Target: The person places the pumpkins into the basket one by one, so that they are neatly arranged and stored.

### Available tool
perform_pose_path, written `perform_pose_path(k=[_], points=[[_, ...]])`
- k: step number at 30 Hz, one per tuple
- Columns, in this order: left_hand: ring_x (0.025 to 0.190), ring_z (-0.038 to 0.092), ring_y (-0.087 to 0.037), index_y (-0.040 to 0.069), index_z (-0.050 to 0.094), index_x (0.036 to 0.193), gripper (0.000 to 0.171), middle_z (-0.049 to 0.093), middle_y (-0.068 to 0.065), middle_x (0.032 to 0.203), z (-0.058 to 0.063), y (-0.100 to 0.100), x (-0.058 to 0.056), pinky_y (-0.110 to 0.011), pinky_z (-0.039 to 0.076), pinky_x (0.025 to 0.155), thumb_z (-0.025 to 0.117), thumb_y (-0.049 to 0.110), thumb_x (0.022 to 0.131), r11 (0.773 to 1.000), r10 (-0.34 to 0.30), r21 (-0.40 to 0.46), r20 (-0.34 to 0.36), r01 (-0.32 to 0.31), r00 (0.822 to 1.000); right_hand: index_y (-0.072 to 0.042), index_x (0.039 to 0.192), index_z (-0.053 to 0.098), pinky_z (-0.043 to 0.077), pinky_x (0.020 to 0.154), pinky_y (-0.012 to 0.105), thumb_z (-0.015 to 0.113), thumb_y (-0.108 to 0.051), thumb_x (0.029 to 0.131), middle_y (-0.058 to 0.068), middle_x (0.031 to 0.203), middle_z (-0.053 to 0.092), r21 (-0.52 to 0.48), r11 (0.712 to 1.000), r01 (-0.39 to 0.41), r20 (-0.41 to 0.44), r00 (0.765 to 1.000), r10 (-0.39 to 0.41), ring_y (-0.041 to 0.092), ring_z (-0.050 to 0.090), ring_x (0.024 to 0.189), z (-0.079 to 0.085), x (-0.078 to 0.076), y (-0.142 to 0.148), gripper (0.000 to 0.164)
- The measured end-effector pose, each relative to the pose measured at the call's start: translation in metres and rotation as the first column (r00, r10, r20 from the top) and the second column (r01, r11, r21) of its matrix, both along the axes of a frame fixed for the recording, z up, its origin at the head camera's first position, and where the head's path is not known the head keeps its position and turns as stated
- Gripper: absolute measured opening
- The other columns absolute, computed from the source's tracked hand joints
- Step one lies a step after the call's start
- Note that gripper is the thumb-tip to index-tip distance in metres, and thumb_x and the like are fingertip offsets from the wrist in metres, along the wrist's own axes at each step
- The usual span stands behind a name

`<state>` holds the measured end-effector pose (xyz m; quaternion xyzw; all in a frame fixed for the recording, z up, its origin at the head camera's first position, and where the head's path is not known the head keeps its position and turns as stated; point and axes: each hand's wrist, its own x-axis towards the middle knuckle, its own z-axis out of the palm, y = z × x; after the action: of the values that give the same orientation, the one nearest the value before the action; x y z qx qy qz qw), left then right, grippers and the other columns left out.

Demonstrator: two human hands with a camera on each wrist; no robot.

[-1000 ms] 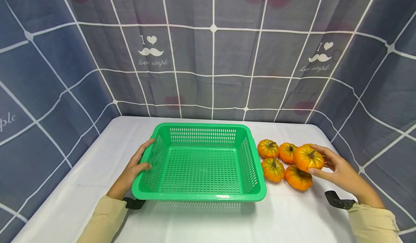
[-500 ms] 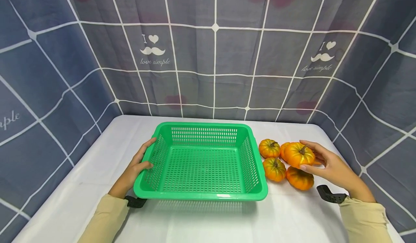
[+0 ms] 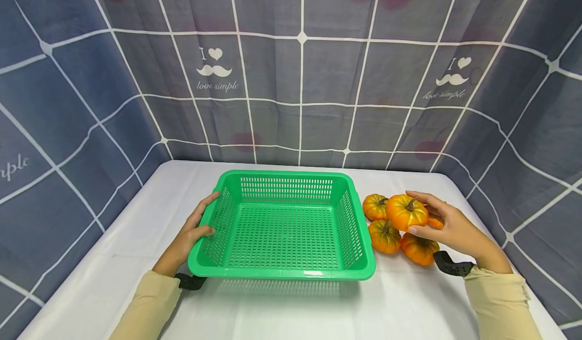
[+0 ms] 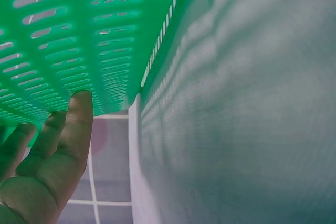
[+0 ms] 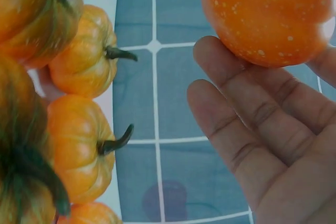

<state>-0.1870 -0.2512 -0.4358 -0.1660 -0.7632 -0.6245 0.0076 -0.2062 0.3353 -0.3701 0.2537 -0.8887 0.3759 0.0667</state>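
Observation:
My left hand [image 3: 190,234] grips the left side of a green plastic basket [image 3: 282,273], thumb over the rim and fingers outside. In the left wrist view, fingertips [image 4: 81,103] touch the slotted wall of the basket [image 4: 113,19]. Nothing lies inside the basket. To its right, my right hand [image 3: 447,224] holds a small orange pumpkin [image 3: 403,211] above the others, stem up. The right wrist view shows the held pumpkin [image 5: 268,14] from below, against the fingers. Beneath are more pumpkins on the table, one [image 3: 435,223] partly hidden by the hand.
Just right of the basket stand a pumpkin [image 3: 375,207] at the back, another pumpkin [image 3: 384,238] in front of it, and a third pumpkin [image 3: 420,251] nearer the hand. A white cloth [image 3: 254,314] covers the table. Grey checked curtains [image 3: 273,128] enclose the back and sides.
My right hand has carried the pumpkin leftward, closer to the basket, over the other pumpkins. My left hand keeps its grip on the basket, which stays in place.

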Motion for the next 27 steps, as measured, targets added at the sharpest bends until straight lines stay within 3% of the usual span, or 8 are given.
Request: perform_pose_path(k=[7, 11, 16, 23, 27], points=[[0.132, 0.040, -0.034, 0.004, 0.018, 0.172, 0.092, 0.012, -0.029, 0.174, 0.000, 0.000, 0.001, -0.030, 0.053, 0.089, 0.046, -0.005, 0.085, 1.000, 0.005, -0.005, -0.004, -0.005, 1.000, -0.004, 0.155, 0.056, 0.042, 0.098, 0.007, 0.088, -0.002, 0.085, -0.025, 0.141, 0.058, -0.002, 0.998, -0.058, -0.044, 0.997, 0.058, -0.005, 0.061, 0.113, 0.001, -0.006, -0.009, 0.077], [0.133, 0.038, -0.041, 0.004, 0.018, 0.172, 0.092, 0.012, -0.030, 0.174, 0.000, 0.001, 0.001, -0.031, 0.054, 0.088, 0.046, -0.004, 0.085, 1.000, 0.007, 0.001, 0.002, -0.007, 1.000, -0.002, 0.152, 0.058, 0.043, 0.098, 0.007, 0.089, -0.001, 0.082, -0.031, 0.138, 0.059, -0.007, 0.996, -0.094, -0.073, 0.993, 0.093, -0.004, 0.063, 0.112, 0.003, -0.008, -0.015, 0.077], [0.132, 0.038, -0.043, 0.002, 0.017, 0.172, 0.093, 0.012, -0.031, 0.174, 0.001, 0.001, 0.000, -0.032, 0.055, 0.088, 0.046, -0.004, 0.084, 1.000, 0.009, 0.007, 0.006, -0.009, 1.000, -0.002, 0.151, 0.059, 0.045, 0.097, 0.008, 0.090, -0.001, 0.081, -0.025, 0.140, 0.061, 0.006, 0.992, -0.128, -0.092, 0.988, 0.128, -0.004, 0.065, 0.112, 0.004, -0.010, -0.020, 0.077], [0.132, 0.039, -0.041, 0.003, 0.017, 0.172, 0.093, 0.012, -0.030, 0.174, 0.001, 0.002, 0.001, -0.032, 0.055, 0.088, 0.047, -0.003, 0.084, 1.000, 0.013, 0.005, 0.015, -0.013, 1.000, 0.001, 0.153, 0.056, 0.048, 0.095, 0.011, 0.088, -0.002, 0.086, 0.018, 0.142, 0.065, -0.010, 0.989, -0.148, -0.015, 0.989, 0.148, -0.003, 0.064, 0.113, 0.009, -0.010, -0.031, 0.075], [0.136, 0.036, -0.044, 0.004, 0.018, 0.172, 0.093, 0.011, -0.029, 0.175, 0.001, 0.002, 0.001, -0.031, 0.053, 0.089, 0.047, -0.004, 0.084, 1.000, 0.012, 0.012, 0.012, -0.013, 1.000, 0.000, 0.155, 0.055, 0.047, 0.096, 0.010, 0.087, -0.003, 0.088, 0.022, 0.143, 0.064, -0.011, 0.988, -0.152, 0.014, 0.988, 0.152, -0.002, 0.063, 0.113, 0.012, -0.010, -0.037, 0.074]])
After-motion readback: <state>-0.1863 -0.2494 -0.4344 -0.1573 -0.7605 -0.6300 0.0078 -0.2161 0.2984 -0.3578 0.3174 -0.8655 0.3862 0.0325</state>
